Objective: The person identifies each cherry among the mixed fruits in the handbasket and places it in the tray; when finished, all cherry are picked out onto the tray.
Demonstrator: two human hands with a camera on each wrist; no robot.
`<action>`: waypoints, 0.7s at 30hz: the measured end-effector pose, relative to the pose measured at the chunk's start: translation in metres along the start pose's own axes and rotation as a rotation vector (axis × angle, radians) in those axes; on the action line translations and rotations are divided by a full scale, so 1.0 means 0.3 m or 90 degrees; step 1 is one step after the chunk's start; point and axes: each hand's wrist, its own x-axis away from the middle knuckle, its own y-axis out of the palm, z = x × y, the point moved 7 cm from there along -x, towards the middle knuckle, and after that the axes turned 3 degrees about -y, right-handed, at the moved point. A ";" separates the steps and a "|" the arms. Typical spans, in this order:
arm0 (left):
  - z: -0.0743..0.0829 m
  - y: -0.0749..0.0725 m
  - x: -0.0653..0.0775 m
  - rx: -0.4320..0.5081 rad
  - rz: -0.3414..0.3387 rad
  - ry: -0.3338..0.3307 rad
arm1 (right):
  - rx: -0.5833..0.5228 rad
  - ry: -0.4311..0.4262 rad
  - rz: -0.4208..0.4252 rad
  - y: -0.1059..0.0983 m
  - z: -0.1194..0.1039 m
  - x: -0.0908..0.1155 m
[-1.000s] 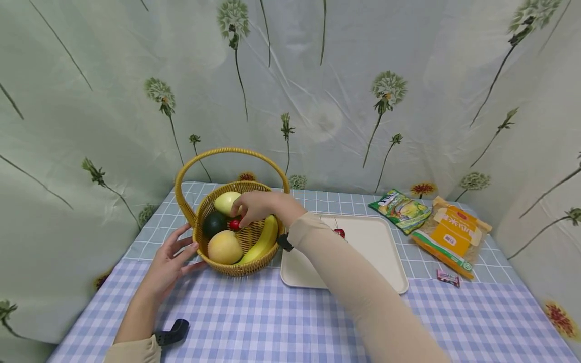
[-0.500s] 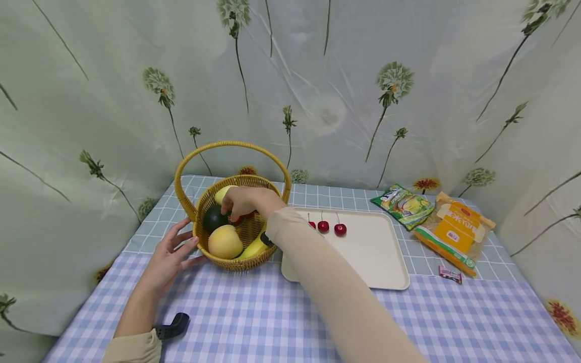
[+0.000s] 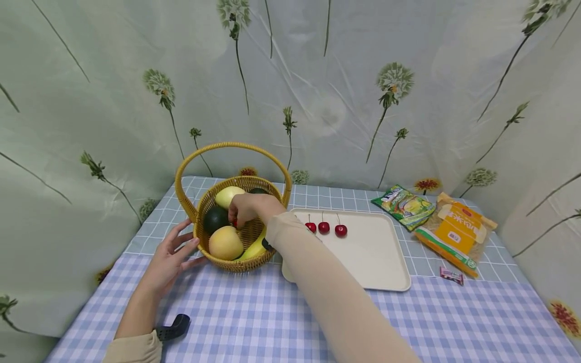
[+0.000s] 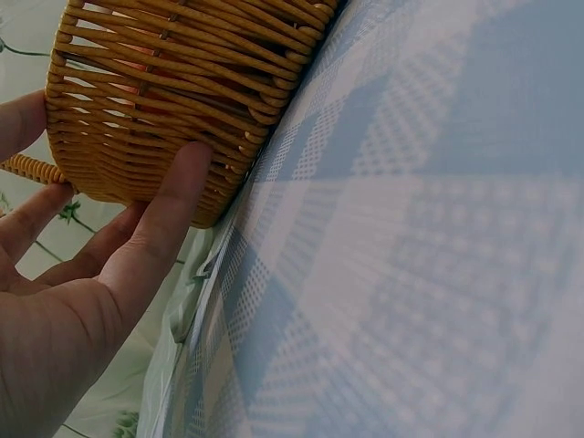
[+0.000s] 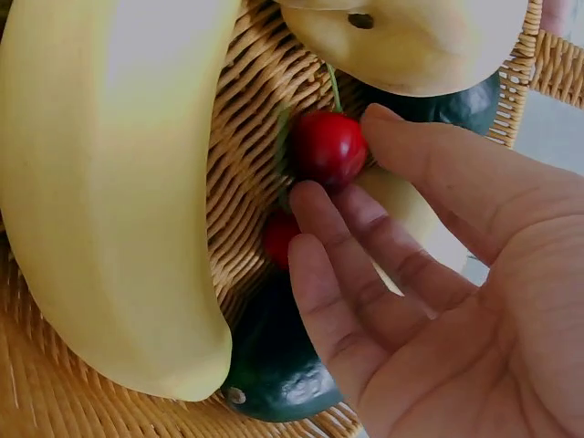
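Note:
A yellow wicker basket (image 3: 245,264) with a tall handle holds a banana (image 5: 119,182), a round yellow fruit (image 3: 226,243), a pale green-yellow fruit (image 3: 228,196) and dark green fruits (image 3: 215,220). My right hand (image 3: 251,206) reaches down inside it. In the right wrist view, the thumb and fingertips of that hand (image 5: 429,265) pinch a red cherry (image 5: 327,148) with a green stem. Another cherry (image 5: 280,239) lies beside the fingers, partly hidden. My left hand (image 3: 170,259) touches the basket's left side, its fingers spread along the wicker (image 4: 173,100).
A cream tray (image 3: 363,262) right of the basket bears red cherries (image 3: 341,230) in a row, partly behind my right sleeve (image 3: 336,287). Farther right lie a green packet (image 3: 405,206), an orange bag of grain (image 3: 456,232) and a small pink wrapper (image 3: 451,275). A curtain hangs behind.
My right hand and forearm shifted left in the basket, uncovering cherries on the tray, then the hand drew slightly back right. My left hand stays against the basket.

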 end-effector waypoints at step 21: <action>-0.005 -0.002 -0.005 -0.002 0.005 -0.003 | 0.003 0.103 -0.052 0.017 0.029 0.041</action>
